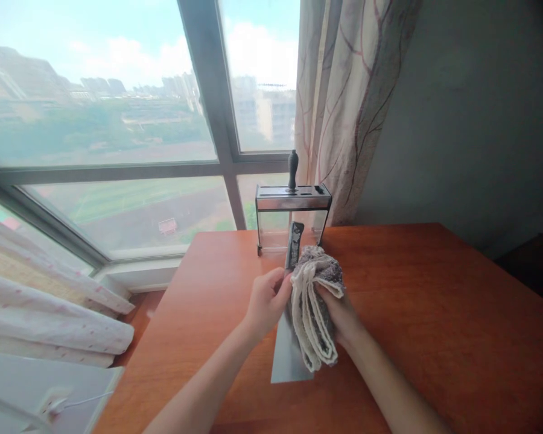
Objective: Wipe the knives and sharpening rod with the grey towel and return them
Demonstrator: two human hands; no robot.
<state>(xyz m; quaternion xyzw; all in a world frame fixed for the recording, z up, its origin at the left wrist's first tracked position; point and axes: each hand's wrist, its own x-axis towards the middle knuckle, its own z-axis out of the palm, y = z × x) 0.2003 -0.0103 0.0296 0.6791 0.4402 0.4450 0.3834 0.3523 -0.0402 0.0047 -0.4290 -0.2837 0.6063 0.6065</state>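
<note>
A cleaver with a broad, square-ended metal blade is held above the table, its dark handle pointing away from me. My left hand is closed on it where handle and blade meet. In my right hand is a folded grey-and-white cloth, bunched over the right side of the blade. The cloth hides much of the blade and some of my right fingers. Behind the cleaver stands a clear-sided knife block with a slotted metal top. One black handle sticks up from it.
The reddish-brown wooden table extends on both sides of my arms. Large windows and a patterned curtain rise behind it. At lower left, a white cable runs from a socket, below another curtain.
</note>
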